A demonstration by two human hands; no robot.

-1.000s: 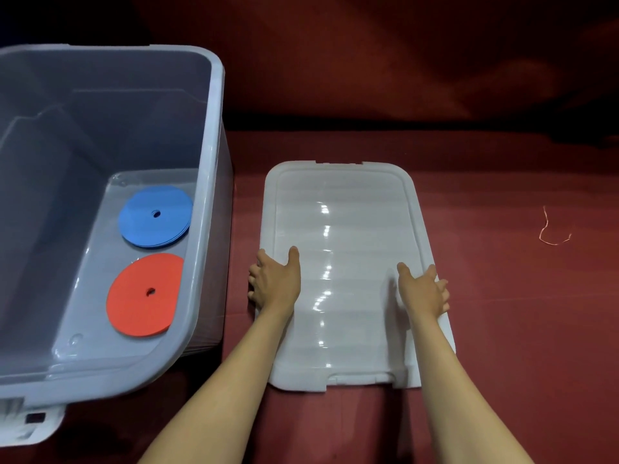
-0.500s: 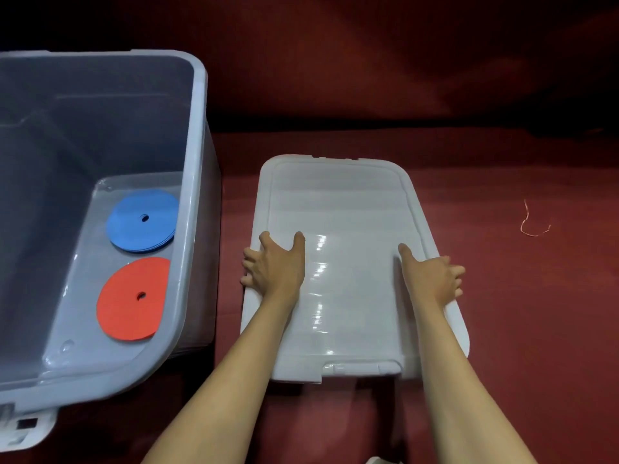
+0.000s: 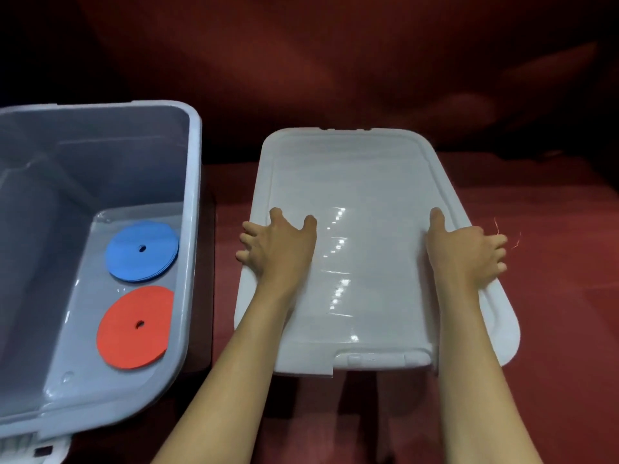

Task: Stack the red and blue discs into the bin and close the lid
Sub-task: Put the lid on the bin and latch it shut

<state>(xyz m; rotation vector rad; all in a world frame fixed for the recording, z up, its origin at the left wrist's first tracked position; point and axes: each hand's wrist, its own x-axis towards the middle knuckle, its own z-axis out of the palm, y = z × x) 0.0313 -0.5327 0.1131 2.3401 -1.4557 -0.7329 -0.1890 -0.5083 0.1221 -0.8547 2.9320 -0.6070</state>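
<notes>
Both hands on the lid [image 3: 361,236], one per long edge. Left hand [image 3: 278,246] clasps the 9 o'clock edge: thumb lies on the top face, the other fingers curl over the rim, tips hidden beneath it. Right hand [image 3: 469,252] clasps the 3 o'clock edge the same way: thumb on top, fingers wrapped outward and down, ends out of sight. Fingers of both hands narrow, closed on the lid.

Lid is white, translucent, ribbed, with glare streaks down its middle. Its near end sits clear of the red cloth [image 3: 562,296], a dark shadow showing below it; whether the far end touches the cloth cannot be told. A latch tab shows at the 6 o'clock edge; its detail is washed out.

Bin [image 3: 192,195] stands open at 9 o'clock of the lid, apart from it. Its left side and near corner are cut off by the frame edge. A white part below the near rim is only partly in view.

Inside the bin, on the floor against the right wall: blue discs [image 3: 142,251] at the far position, red discs [image 3: 135,326] nearer, just beside each other. How many lie in each stack cannot be counted.

A thin thread [image 3: 516,241] lies on the cloth at 3 o'clock of the right hand, partly hidden by the fingers.
</notes>
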